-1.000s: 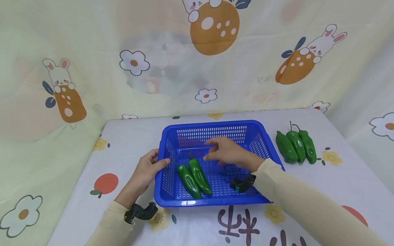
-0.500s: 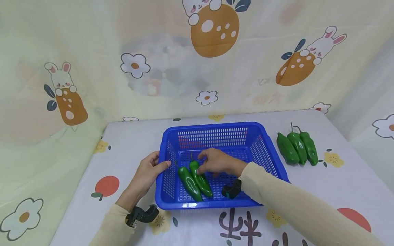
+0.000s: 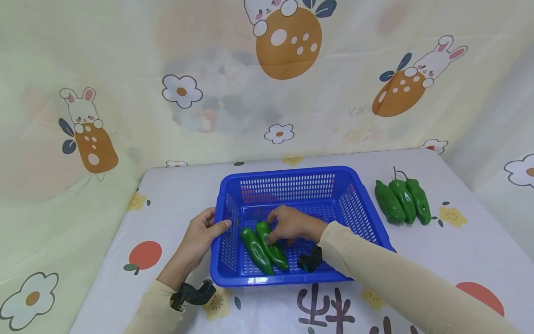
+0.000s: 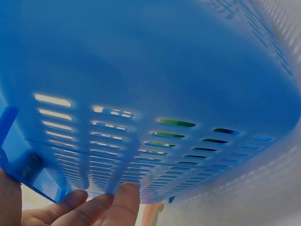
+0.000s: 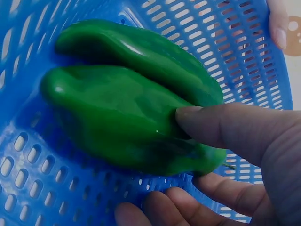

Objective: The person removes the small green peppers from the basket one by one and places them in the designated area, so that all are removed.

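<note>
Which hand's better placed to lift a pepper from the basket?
Likely the right hand: it's inside the blue basket with thumb and forefinger on a green pepper; the left hand grips the rim.

Blue basket open above; two peppers block left part.

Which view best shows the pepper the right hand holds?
The right wrist view: the pepper appears large, mostly uncovered. The head view shows it small, partly behind the right hand. The left wrist view shows only green through slots in the basket; which pepper, I cannot tell.
</note>
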`<state>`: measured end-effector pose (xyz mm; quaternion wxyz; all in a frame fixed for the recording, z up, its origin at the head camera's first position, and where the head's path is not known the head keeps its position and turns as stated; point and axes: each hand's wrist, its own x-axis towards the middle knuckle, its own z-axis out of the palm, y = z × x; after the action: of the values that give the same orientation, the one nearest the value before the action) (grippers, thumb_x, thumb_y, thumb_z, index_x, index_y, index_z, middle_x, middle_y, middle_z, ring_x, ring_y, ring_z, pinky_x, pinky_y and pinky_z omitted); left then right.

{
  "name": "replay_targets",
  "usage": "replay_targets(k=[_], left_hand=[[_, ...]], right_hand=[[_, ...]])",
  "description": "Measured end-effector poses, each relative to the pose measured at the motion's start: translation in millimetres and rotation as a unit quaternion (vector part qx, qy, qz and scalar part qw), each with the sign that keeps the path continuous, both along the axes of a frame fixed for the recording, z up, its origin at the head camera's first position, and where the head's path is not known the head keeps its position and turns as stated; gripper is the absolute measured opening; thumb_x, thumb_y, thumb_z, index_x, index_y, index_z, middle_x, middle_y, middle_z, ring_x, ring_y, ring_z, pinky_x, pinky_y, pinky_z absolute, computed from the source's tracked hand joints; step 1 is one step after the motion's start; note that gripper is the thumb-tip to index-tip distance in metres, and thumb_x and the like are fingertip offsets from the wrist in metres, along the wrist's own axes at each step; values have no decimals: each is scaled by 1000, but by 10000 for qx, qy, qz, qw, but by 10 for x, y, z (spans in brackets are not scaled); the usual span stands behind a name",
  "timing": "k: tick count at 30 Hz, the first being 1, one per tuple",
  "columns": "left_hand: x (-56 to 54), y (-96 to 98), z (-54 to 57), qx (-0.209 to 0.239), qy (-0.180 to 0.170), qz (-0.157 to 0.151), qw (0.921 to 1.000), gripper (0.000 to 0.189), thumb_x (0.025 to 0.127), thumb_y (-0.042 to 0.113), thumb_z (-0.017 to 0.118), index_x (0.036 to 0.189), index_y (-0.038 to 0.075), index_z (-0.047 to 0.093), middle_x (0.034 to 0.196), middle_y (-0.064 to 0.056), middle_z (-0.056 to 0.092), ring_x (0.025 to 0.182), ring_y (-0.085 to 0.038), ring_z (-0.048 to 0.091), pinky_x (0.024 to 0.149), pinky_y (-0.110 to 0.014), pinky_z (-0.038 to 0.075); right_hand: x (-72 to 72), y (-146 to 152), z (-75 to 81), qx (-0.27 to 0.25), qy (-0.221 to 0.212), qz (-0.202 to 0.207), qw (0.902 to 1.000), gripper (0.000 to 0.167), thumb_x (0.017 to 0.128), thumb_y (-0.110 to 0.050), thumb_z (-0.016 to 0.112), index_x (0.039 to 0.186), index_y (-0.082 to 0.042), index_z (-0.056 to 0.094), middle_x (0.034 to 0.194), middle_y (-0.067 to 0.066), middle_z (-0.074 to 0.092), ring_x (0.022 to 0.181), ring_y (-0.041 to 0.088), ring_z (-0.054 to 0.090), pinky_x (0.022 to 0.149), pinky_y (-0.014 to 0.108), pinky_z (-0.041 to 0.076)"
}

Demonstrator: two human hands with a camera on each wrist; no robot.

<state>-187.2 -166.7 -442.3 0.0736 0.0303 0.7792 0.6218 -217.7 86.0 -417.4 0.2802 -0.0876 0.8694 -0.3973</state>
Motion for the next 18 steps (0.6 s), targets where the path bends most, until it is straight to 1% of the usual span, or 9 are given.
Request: replay_targets(k=[4, 10, 15, 18], left_hand=[[-4, -1, -1, 28, -13, -5, 10000, 45, 100, 17, 69, 140, 0, 56, 123, -22, 71, 106, -32, 73, 93, -44, 61], [-4, -5, 1, 68, -47, 15, 10000, 45, 100, 16, 69, 140, 0, 56, 123, -23, 71, 107, -33, 73, 93, -44, 62], [-6, -1, -3, 101, -46, -39, 9999, 45, 100, 16, 68, 140, -1, 56, 124, -24, 71, 107, -33, 73, 92, -45, 62], [-4, -1, -5, 107, -38, -36, 9999, 45, 100, 16, 68, 140, -1, 56, 123, -24, 71, 106, -32, 73, 92, -44, 62]], right_hand=[[-13, -14, -19, 32, 68, 42, 10000, 60, 75, -3, 87, 129, 6, 63, 114, 16, 69, 83, 24, 72, 66, 38, 65], [-21, -37, -48, 71, 114, 253, 9996, 66, 75, -6, 88, 135, 5, 61, 111, 13, 70, 83, 21, 72, 70, 36, 64], [-15, -50, -51, 101, 196, 267, 9994, 54, 74, -5, 89, 121, 2, 65, 95, 9, 70, 75, 19, 71, 65, 32, 63], [-10, -49, -40, 100, 219, 228, 9994, 50, 74, -3, 88, 117, 0, 65, 89, 8, 69, 70, 18, 69, 63, 30, 62]])
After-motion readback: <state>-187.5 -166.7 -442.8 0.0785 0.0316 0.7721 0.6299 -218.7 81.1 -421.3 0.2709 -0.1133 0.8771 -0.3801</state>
